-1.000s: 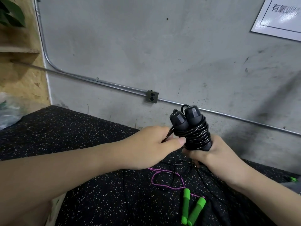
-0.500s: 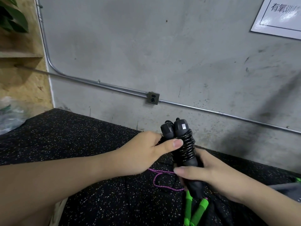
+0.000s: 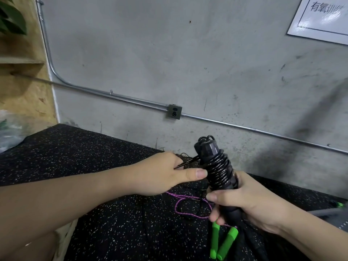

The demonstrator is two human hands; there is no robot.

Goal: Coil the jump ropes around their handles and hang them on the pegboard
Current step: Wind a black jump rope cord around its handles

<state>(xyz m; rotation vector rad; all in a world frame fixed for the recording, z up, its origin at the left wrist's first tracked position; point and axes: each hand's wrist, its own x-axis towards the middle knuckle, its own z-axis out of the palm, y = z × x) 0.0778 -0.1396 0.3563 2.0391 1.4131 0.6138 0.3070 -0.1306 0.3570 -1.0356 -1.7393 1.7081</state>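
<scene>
Right hand: the right hand [image 3: 250,202] grips the lower part of the black handles [image 3: 212,159], fingers curled round them, thumb laid across the front.
Black handles: two, held side by side, tilted with the tops leaning left and toward the wall; held in the air above the floor mat [image 3: 94,166].
Black rope: the black rope [image 3: 219,170] is wound in close turns round the upper half of the handles; a small loop stands out at the very top.
Left hand: the left hand [image 3: 160,174] sits just left of the coil, thumb stretched out with its tip touching the wound turns; the other fingers are curled and pinch a short free stretch of the rope that runs from the hand to the coil.
Second rope: the green handles [image 3: 224,242] lie together on the mat below the right hand, which partly covers their upper ends; the purple rope [image 3: 180,202] lies in loose loops on the mat between the two hands.
Surroundings: grey concrete wall [image 3: 169,63] behind the mat, with a metal pipe [image 3: 116,96] running along it through a small socket box [image 3: 174,111]; white sign [image 3: 323,17] at upper right; wooden board [image 3: 24,95] and green leaves [image 3: 11,21] at left.
</scene>
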